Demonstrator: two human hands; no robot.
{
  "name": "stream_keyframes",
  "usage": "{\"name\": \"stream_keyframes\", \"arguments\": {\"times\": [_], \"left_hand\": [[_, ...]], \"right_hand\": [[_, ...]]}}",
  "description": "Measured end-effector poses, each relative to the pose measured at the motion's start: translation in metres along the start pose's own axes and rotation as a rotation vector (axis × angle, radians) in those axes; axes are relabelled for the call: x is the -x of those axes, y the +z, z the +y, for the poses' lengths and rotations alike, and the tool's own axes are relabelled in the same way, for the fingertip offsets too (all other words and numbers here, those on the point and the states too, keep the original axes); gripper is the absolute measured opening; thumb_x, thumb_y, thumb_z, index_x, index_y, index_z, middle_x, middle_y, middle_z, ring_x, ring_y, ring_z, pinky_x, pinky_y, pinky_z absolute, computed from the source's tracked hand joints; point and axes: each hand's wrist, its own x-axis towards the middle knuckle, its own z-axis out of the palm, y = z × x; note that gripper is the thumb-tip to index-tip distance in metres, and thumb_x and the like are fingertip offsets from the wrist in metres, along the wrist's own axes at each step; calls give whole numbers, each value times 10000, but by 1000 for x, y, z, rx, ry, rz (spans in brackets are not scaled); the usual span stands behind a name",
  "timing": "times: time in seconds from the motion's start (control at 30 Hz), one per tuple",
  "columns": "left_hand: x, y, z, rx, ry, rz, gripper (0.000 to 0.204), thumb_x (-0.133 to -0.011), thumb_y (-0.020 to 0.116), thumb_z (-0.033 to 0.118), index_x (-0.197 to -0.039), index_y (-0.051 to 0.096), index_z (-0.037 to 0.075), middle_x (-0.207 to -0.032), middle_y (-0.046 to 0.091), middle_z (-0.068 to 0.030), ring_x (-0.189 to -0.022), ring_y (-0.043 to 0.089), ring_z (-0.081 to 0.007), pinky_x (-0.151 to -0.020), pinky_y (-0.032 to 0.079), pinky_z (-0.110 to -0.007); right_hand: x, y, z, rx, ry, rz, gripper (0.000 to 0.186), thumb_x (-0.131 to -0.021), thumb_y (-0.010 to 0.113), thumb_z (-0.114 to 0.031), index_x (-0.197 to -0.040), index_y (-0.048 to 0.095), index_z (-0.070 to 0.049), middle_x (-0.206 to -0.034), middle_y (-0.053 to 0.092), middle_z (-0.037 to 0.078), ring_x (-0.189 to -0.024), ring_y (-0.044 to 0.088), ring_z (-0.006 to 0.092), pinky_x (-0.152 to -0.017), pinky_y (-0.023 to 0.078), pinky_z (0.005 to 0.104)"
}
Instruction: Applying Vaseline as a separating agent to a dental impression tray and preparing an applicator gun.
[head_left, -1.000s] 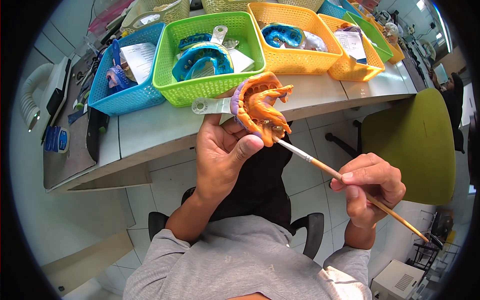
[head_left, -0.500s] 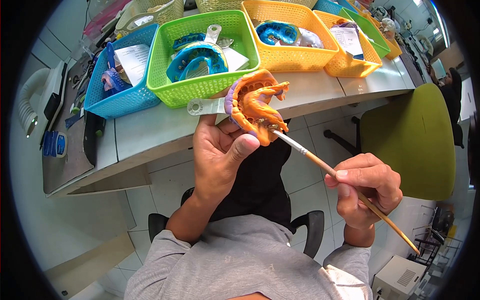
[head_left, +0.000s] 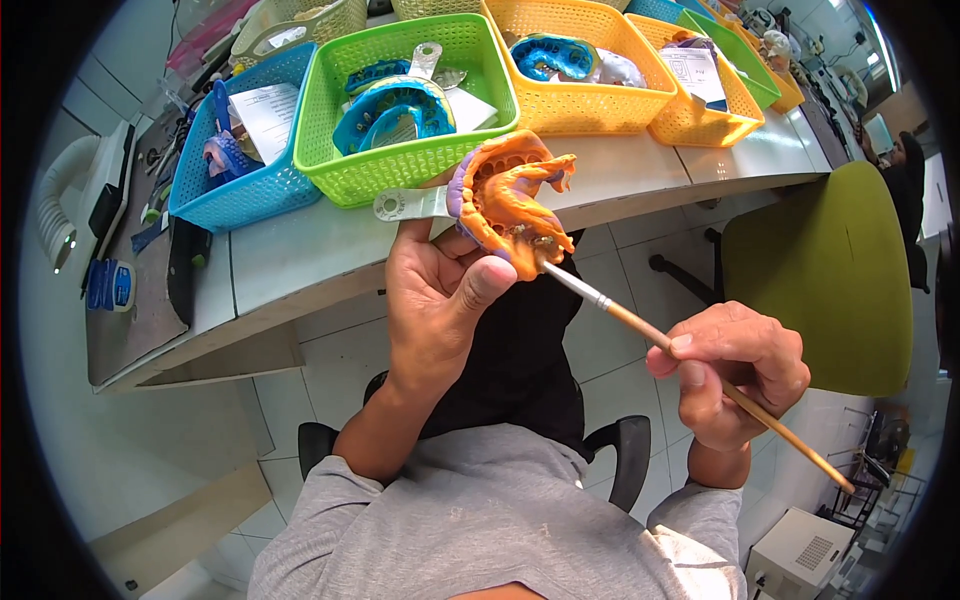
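A blue plastic basket [head_left: 248,200] with a paper sheet [head_left: 267,120], a green basket [head_left: 405,173] with blue dental impressions [head_left: 358,118] and a yellow-orange basket [head_left: 592,106] stand side by side on the white surface [head_left: 290,245]; an olive-green chair [head_left: 815,285] stands at right, a white corrugated hose [head_left: 62,195] at far left.

Left hand [head_left: 435,297] holds orange-purple dental impression [head_left: 508,205], right hand [head_left: 738,368] pinches wood-handled brush [head_left: 637,325], tip at impression's near end, green basket [head_left: 400,176] beyond

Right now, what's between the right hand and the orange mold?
The front part of the brush spans the gap from the right hand to the orange mold, seen in the head view.
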Motion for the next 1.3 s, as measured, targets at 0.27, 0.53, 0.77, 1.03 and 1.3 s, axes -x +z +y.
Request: {"name": "stream_keyframes", "arguments": {"times": [0.27,0.53,0.77,1.03,1.3], "left_hand": [[0,-2,-4,117,17,-16,835,-787,770,255,-1386,263,-32,-1255,532,-198,-1141,573,-249,-984,470,-366],[-1,0,-3,-9,16,-24,798,-787,755,348,-1334,336,-55,-1208,578,-215,-1086,612,-319,-962,489,-455],[-2,2,0,10,5,-61,776,-786,758,346,-1318,369,-65,-1198,588,-209,-1070,622,-297,-961,488,-442],[0,-4,-2,90,-7,-77,780,-803,755,201,-1403,318,-39,-1183,596,-175,-1060,607,-201,-944,487,-332],[1,-5,-1,87,2,-69,795,-806,753,209,-1414,304,-36,-1169,606,-169,-1049,611,-193,-939,485,-323]], "right_hand": [[2,2,3,40,7,68,176,-664,646,118,-829,650,56,-730,680,132,-634,688,202,-568,556,258],[-20,-15,-1,-11,174,-68,139,-702,650,106,-838,644,82,-717,670,150,-635,678,174,-592,541,223],[-57,-24,-24,62,284,-213,113,-744,691,72,-846,645,59,-756,640,118,-674,634,147,-608,526,236],[-92,-33,-17,86,99,-526,126,-759,727,-29,-864,691,30,-793,666,118,-726,621,167,-649,505,245],[-81,-20,-21,166,184,-306,123,-735,718,-3,-851,683,22,-775,668,104,-730,624,168,-662,491,240]]}}
